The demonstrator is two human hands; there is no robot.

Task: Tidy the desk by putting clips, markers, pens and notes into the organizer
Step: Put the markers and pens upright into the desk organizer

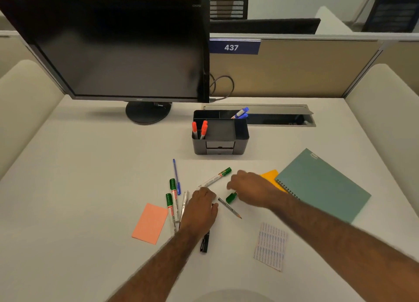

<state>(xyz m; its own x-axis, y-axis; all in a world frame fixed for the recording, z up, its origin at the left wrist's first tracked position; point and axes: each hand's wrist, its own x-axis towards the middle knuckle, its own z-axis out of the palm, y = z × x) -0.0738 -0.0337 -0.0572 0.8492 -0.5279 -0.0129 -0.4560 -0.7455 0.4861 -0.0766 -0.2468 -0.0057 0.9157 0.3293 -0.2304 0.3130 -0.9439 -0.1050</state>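
Observation:
The black organizer [220,143] stands mid-desk, with two red markers [200,129] in its left slot and blue markers [240,113] at its back. In front lie a green marker [217,177], two more green markers [172,197], a blue pen [176,177], a clear pen [185,201], a pencil [229,208] and a black marker [205,242]. My left hand [200,210] rests palm down over the pile, fingertips at the green marker's white end. My right hand [251,188] hovers with fingers apart just above a green-capped marker [231,197]. A salmon note [150,222] and a yellow note [271,175] lie flat.
A teal spiral notebook [322,186] lies at the right, partly over the yellow note. A printed label sheet [271,245] lies near the front. A monitor [118,50] stands at the back left, and a cable tray slot [281,118] sits behind the organizer. Partition walls enclose the desk.

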